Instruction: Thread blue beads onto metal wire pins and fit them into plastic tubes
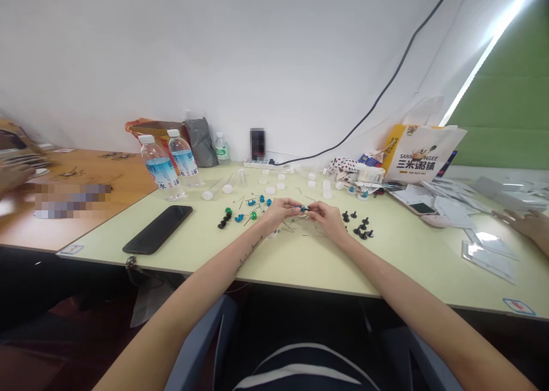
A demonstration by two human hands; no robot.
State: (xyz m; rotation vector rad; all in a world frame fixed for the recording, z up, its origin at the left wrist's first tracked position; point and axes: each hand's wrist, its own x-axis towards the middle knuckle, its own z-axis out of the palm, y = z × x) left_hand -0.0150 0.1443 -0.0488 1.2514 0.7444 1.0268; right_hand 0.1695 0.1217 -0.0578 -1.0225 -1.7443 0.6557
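Observation:
My left hand (279,212) and my right hand (326,216) meet over the middle of the table, fingertips closed around a small blue-and-black part (304,209). The left fingers pinch its blue end and the right fingers its dark end; its exact kind is too small to tell. Left of my hands lie small round blue pieces (262,199), green pieces (253,215) and a row of black pieces (224,219). Thin metal pins (288,227) are scattered under and around my hands. Several black stemmed pieces (363,228) stand or lie to the right of my right hand.
Two water bottles (165,176) and a black phone (158,230) are on the left. Clear tubes with white caps (207,195) lie toward the back. A paper bag (422,151) and flat clear packets (489,259) are at right, near another person's hand (525,226).

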